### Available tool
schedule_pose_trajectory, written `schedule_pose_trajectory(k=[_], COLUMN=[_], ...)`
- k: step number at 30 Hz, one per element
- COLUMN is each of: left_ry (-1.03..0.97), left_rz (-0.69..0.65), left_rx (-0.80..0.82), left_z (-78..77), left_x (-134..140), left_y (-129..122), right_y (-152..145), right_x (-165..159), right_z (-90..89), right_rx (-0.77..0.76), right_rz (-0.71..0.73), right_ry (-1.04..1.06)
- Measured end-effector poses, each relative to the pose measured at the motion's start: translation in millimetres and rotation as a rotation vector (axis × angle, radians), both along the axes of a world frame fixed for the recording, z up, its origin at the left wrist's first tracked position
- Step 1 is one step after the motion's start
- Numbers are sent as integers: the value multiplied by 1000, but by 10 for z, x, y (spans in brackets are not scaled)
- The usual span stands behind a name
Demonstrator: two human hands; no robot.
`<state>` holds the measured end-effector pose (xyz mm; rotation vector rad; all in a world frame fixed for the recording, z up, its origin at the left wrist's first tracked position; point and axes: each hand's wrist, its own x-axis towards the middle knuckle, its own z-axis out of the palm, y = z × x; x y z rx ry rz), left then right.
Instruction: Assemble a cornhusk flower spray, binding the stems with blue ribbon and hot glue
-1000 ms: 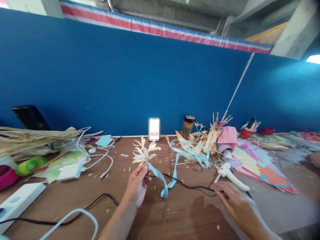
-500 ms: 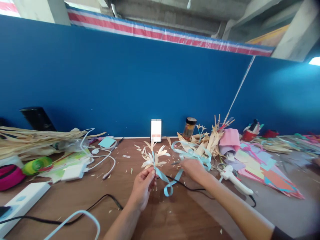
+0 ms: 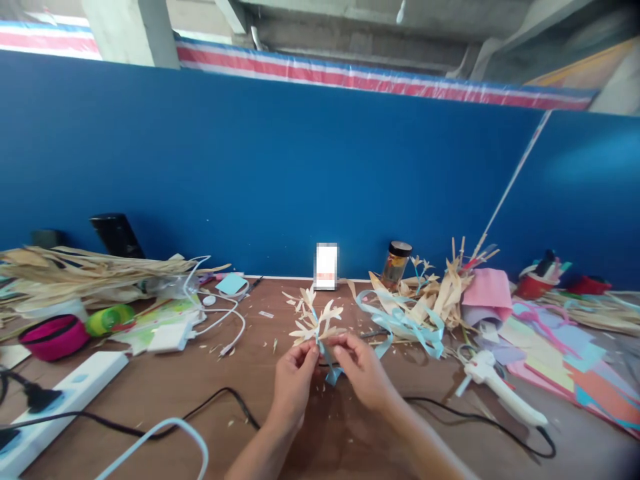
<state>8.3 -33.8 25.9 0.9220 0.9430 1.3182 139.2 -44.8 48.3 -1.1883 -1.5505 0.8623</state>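
A branching spray of pale, dried-husk flowers (image 3: 326, 320) stands upright at the middle of the table, its stem wound with light-blue ribbon. My left hand (image 3: 294, 379) pinches that stem just under the petals. Close on its right, my right hand (image 3: 367, 375) has thumb and fingers closed on the blue ribbon (image 3: 329, 363) beside the stem. Part of the ribbon is hidden behind the right fingers. More of it lies in loose loops (image 3: 400, 321) on the table to the right.
At the right lie a white glue gun (image 3: 505, 390), coloured paper sheets (image 3: 545, 347) and dried husks (image 3: 455, 293), with a dark-lidded jar (image 3: 396, 265) behind. Leftward are a power strip (image 3: 70, 400), a white charger (image 3: 170, 337), cables, and a husk pile (image 3: 90, 273). A blue partition (image 3: 300, 167) closes the back.
My right hand has come left from the loose ribbon to the flower stem, bringing it beside my left hand. The left hand keeps its hold. The whole view has shifted a little.
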Motion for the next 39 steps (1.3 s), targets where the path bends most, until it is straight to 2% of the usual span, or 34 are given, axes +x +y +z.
schedule_pose_trajectory(k=[3,9,15,19,24,28,39], left_ry=[5,-14,66,150,226,256,447], left_rz=[-38,-88,-62,-55,-1,34,105], left_rx=[-12,24,40,64,78,62,144], left_z=[-16,-20,-23,-37,-10,-16,-62], left_x=[13,88,109,104,114,119,151], left_y=[-14,-64,-113,-127,-136,-125,-131], right_y=[-34,-42,-43,-32,-14,-10,-57], right_x=[-86,-91,-55,-8,-4,-46,-136], right_z=[-61,-225,-233,-247,-261,-277,-274], right_rx=[-30,-166,-239,-185,-94,-167,-332], right_rz=[59,65,101,73,-36,-102,-91], right_ry=[90,271,366,349,292,337,558])
